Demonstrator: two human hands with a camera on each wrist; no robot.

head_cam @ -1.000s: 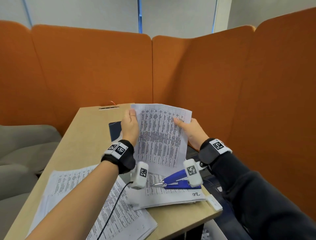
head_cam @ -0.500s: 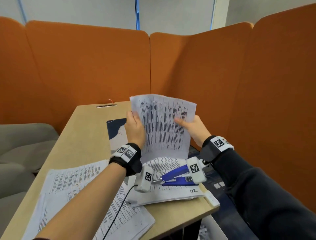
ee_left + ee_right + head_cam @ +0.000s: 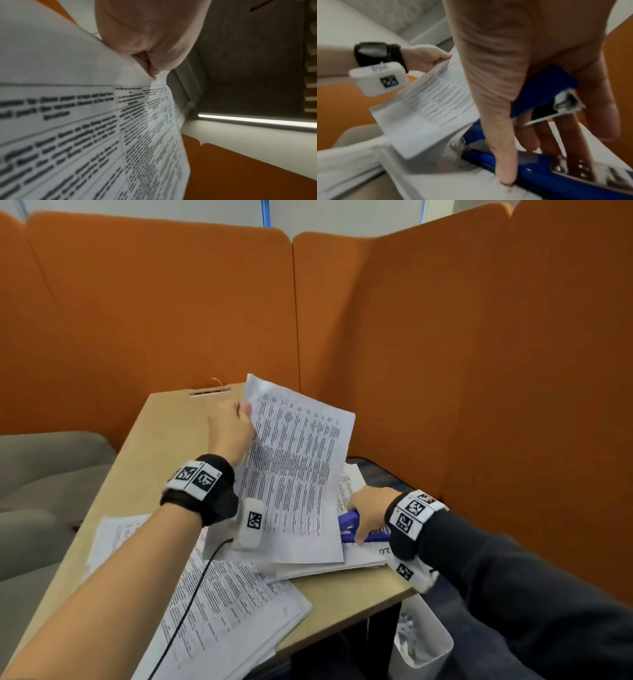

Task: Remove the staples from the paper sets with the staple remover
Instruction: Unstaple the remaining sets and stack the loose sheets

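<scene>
Reaching down, the right hand has left the lifted paper set and now closes on the blue staple remover: in the right wrist view its thumb runs down the near side of the tool and the other fingers pass between the tool's 2 blue arms, so it grips the tool rather than merely touching it. The staple remover lies directly under that hand on a stack of printed sheets on the worktop, its arms spread apart.

Half a second ago both hands held the paper set up at its 2 side edges; now only the left hand carries it, thumb and fingers pinching its left edge near the top corner, so the sheet hangs tilted, its lower edge drooping over the stack just left of the right hand. No staple can be made out; print and corners are too blurred.

This reads as the switch from looking over a set to fetching the tool. Next the remover likely has to come up to the stapled corner, beside the left hand's pinch.

More loose sheets lie below the left forearm, and a white bin with paper scraps stands under the right wrist.
</scene>
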